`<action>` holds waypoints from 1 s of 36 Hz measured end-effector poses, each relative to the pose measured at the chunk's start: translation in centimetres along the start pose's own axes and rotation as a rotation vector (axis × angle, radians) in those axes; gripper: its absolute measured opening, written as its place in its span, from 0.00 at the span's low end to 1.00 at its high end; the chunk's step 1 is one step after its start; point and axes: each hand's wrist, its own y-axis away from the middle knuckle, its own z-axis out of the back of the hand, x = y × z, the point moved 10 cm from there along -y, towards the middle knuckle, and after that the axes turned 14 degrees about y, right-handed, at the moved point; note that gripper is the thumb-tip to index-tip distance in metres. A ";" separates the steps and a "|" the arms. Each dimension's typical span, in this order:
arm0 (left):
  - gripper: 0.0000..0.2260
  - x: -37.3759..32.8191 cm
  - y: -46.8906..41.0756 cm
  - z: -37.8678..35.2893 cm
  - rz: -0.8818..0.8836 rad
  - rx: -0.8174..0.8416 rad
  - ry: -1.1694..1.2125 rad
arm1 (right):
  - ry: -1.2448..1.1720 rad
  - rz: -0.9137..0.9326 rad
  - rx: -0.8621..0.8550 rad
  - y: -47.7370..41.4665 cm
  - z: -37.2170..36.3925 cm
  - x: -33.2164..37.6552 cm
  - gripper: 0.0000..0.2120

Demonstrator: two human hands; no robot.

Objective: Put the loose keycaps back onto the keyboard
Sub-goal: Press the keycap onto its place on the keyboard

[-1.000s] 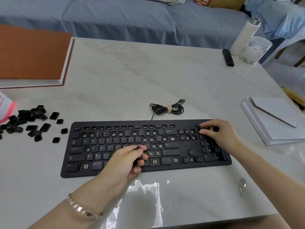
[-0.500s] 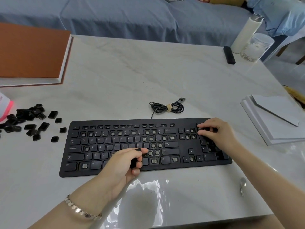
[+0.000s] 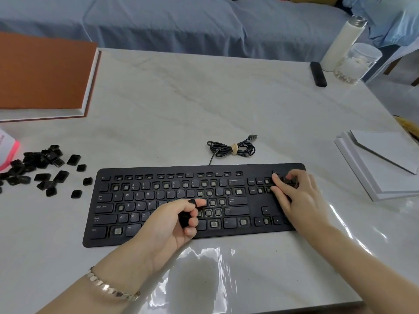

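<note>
Head view, near to far. At 7 o'clock, a bracelet (image 3: 113,288) circles the left wrist. The left hand (image 3: 167,225) hovers over the lower middle of the keyboard (image 3: 90,241). Its thumb and forefinger pinch a black keycap (image 3: 192,201) above the home row, and the other fingers curl round a second dark piece. The keyboard lies flat on the tabletop (image 3: 204,98), long side towards the viewer. Many sockets are bare and show pale stems.

At 3 o'clock of the keyboard, the right hand (image 3: 297,196) rests on the number pad. Its fingers are bent, with the tips on the top rows. Whether they pinch anything cannot be told.

At 9 o'clock of the keyboard, well apart from it, loose keycaps (image 3: 40,164) lie scattered and heaped on the tabletop beside a pink object (image 3: 6,150). At 12 o'clock, just beyond the keyboard, its cable (image 3: 233,149) is coiled and tied.

White sheets (image 3: 381,173) are stacked at 3 o'clock, and a brown book (image 3: 40,71) lies at 10 o'clock. At 1 o'clock a black bar (image 3: 318,74), a white bottle (image 3: 342,41) and a clear jar (image 3: 357,62) stand near the far edge. Beyond it is a blue sofa (image 3: 170,23).
</note>
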 end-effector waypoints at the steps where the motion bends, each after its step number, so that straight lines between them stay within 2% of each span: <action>1: 0.11 0.0 0.0 -0.2 0.007 0.005 0.008 | 0.028 0.010 -0.002 0.0 0.0 0.2 0.18; 8: 0.14 -0.4 -0.1 -0.7 -0.009 0.000 0.028 | -0.037 -0.101 0.032 0.2 -0.5 -0.6 0.18; 10: 0.14 -0.5 0.1 -0.6 -0.021 -0.003 0.029 | -0.076 -0.129 0.039 0.3 -0.7 -0.9 0.14; 12: 0.14 -0.6 0.2 -0.3 -0.035 -0.009 0.024 | -0.175 -0.209 0.091 0.2 -1.4 -1.8 0.11; 14: 0.13 -0.8 0.4 0.0 -0.047 -0.013 0.015 | -0.298 -0.306 0.184 0.2 -2.6 -2.8 0.11; 18: 0.13 -1.7 0.4 0.6 -0.126 -0.033 -0.060 | -0.328 -0.317 0.253 -0.4 -3.3 -3.2 0.10; 22: 0.11 -4.6 0.0 1.2 -0.450 -0.109 -0.542 | -0.325 -0.251 0.312 -1.3 -3.7 -3.2 0.08; 27: 0.09 -6.2 1.3 -1.6 -0.902 -0.033 -1.059 | -0.360 -0.196 0.342 -1.9 -3.8 -2.9 0.06; 33: 0.15 -5.2 0.2 -4.5 -1.196 0.053 -1.482 | -0.416 -0.217 0.329 -2.3 -3.5 -3.7 0.07; 36: 0.16 -4.8 0.0 -5.1 -1.378 0.026 -1.609 | -0.425 -0.194 0.333 -2.4 -3.9 -3.8 0.09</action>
